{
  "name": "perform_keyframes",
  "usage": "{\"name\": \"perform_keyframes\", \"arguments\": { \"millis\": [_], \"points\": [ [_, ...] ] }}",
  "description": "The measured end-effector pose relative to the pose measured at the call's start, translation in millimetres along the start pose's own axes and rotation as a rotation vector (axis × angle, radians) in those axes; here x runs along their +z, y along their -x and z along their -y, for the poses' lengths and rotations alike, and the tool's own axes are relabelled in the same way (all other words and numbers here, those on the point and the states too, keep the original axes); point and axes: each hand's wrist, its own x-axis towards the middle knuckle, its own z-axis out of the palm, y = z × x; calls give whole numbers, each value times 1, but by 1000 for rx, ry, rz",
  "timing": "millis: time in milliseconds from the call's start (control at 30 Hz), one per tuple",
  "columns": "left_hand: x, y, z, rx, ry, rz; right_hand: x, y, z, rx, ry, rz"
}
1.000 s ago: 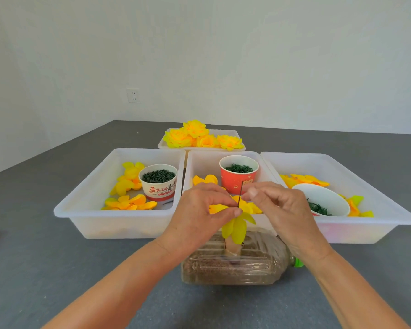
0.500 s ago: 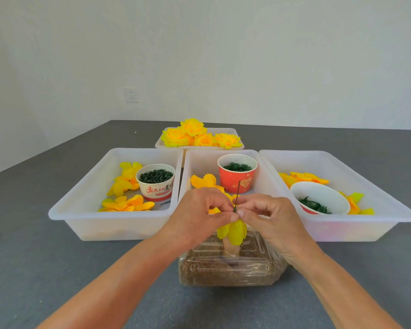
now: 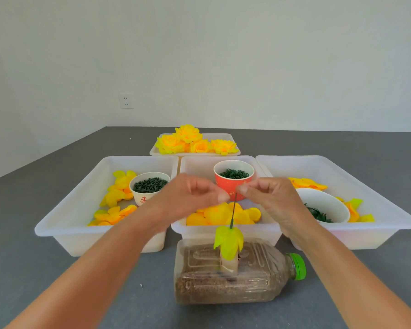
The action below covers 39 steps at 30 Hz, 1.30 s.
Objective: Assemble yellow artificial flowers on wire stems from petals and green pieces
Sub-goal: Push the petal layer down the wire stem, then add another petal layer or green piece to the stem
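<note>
hands at the wire tip

our left hand (image 3: 190,198) and right hand (image 3: 271,198) meet at the top of the upright wire (image 3: 233,211). fingers curl, thumbs to fingertips; we cannot tell what either grip pinches. the yellow-green petals (image 3: 228,241) hang low on the wire, above the bottle (image 3: 235,281) on the surface (image 3: 33,269).

Glossy translucent plastic bins (image 3: 64,230) sit on a matt grey table (image 3: 57,281); petals (image 3: 228,241) look like cloth.
</note>
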Motion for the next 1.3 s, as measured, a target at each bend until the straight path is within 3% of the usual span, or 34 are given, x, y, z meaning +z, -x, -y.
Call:
{"name": "perform_keyframes", "arguments": {
  "millis": [133, 200, 367, 700, 867, 1100, 1300],
  "points": [
    [-15, -46, 9, 42, -78, -307, -4, -42, -10, 53, 98, -134],
    [-16, -67, 19, 44, -162, -375, -4, -64, -17, 87, 168, -170],
    [-11, -97, 50, 64, -327, -406, 2, -110, -34, 106, 427, -155],
    [-11, -108, 77, 21, -222, -423, 30, -166, -72, 123, 1028, 112],
    [-12, -107, 77, -15, -179, -428, 36, -182, -81, 260, 1064, 186],
    [-12, -107, 77, -25, -180, -425, 40, -188, -85, 260, 1196, 90],
    [-11, -108, 79, -19, -176, -428, 40, -190, -88, 265, 1159, 124]
  ]
}}
